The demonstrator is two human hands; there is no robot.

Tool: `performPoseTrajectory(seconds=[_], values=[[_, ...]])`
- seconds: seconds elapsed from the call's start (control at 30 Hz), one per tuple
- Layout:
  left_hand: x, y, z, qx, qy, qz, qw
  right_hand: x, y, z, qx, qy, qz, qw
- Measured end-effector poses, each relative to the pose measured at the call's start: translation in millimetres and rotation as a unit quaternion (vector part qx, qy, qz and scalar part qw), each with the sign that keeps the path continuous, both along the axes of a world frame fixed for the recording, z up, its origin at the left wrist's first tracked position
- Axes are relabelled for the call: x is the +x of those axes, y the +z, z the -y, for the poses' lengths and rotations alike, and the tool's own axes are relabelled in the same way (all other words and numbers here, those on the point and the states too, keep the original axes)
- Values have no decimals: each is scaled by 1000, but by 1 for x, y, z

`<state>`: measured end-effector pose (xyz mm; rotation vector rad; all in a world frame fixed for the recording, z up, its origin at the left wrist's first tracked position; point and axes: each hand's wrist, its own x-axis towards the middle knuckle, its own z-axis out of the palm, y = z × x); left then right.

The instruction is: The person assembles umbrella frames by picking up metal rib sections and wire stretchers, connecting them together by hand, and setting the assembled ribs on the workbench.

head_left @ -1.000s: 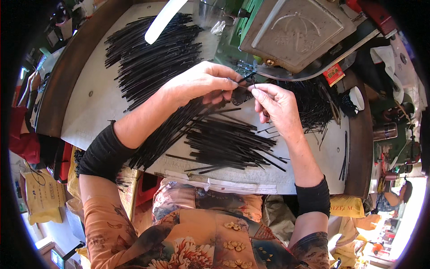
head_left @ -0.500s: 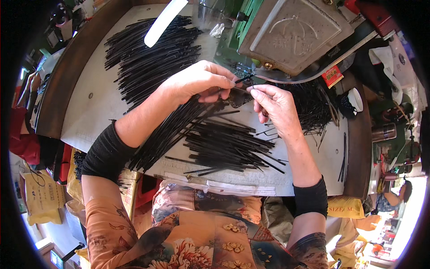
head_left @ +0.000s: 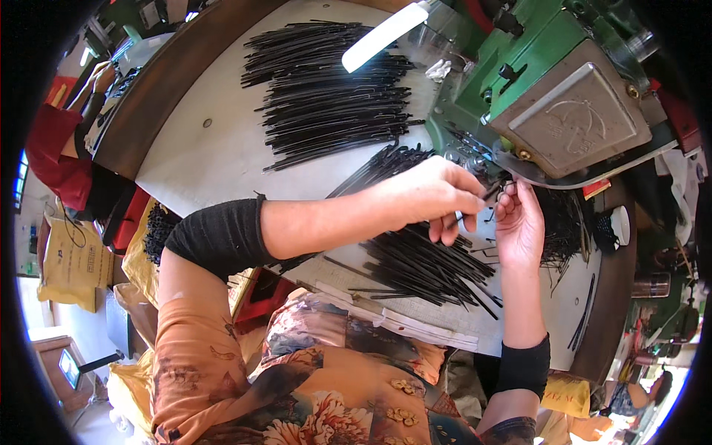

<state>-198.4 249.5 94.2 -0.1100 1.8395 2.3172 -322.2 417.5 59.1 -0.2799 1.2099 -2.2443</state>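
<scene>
Beside the sewing machine's lower edge, my left hand (head_left: 437, 196) is closed, its fingertips pinching a thin black strip (head_left: 490, 193) that is mostly hidden. Palm up just to its right, my right hand (head_left: 521, 226) has thumb and curled fingers closed on a thin dark part of what looks like the same strip. A light band shows on a left finger. Below my left hand lies a loose pile of black strips (head_left: 434, 267). Farther off, bundles of similar strips (head_left: 334, 96) lie in rows. To the right of my right hand is a tangled heap of thin black pieces (head_left: 562, 230).
A green sewing machine (head_left: 475, 81) with a grey metal cover stands at the far right, under a white lamp (head_left: 386, 37). A white-and-black spool (head_left: 617, 226) sits by the right table rim (head_left: 619, 297). At far left works a person with a red sleeve (head_left: 55, 148).
The view has shifted, so the table and machine sit differently in the picture. My hands have come closer to the machine's lower edge, and my right hand has turned palm up.
</scene>
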Motion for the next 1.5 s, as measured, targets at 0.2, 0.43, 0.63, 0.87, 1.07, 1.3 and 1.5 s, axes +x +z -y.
performPoseTrajectory(seconds=[0.2,0.43,0.63,0.87,1.07,1.3,1.5], values=[[4,8,35,-505,29,-147,850,11,11,7,20,6,-17,1000],[3,-24,104,-737,171,-162,633,5,8,1,34,40,-43,998],[4,-22,96,-747,174,-183,615,9,12,2,71,38,-30,996],[6,-15,86,-730,139,-195,640,17,20,6,149,146,-86,974],[4,-13,79,-707,127,-241,652,29,29,13,271,241,-184,913],[-1,3,50,-547,119,-187,807,30,25,13,260,254,-183,914],[-7,7,37,-497,96,-181,843,26,26,10,253,236,-195,918]])
